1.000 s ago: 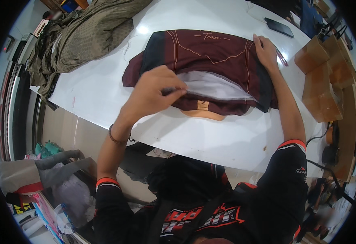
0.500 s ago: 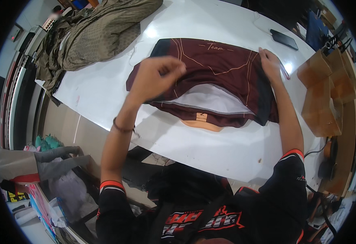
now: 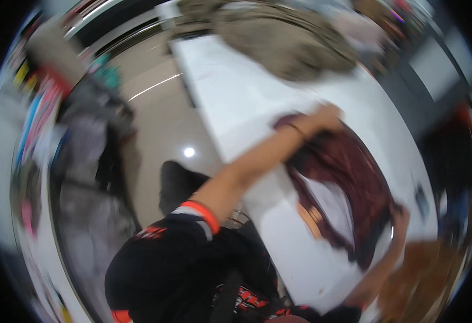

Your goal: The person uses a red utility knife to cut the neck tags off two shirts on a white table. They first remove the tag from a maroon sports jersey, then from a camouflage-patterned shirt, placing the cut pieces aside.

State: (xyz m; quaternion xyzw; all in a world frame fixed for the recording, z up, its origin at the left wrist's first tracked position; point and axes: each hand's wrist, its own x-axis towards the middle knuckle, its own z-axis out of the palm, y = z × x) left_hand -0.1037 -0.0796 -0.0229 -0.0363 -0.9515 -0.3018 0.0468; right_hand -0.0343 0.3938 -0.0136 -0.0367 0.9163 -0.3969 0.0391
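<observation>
Reaching over the maroon shirt (image 3: 362, 172), laid on the white table (image 3: 225, 102), with the left hand (image 3: 327, 117) at one end. Touching the opposite end with the right hand (image 3: 400, 218), near the brown box (image 3: 421, 274). Cannot tell, through the blur, how wide or narrow to call either grip.

Crumpled olive cloth (image 3: 289, 43) at one o'clock, blurred dark phone (image 3: 421, 199) at three, cardboard box (image 3: 424, 274) at four, teal bundle (image 3: 105, 72) at ten
</observation>
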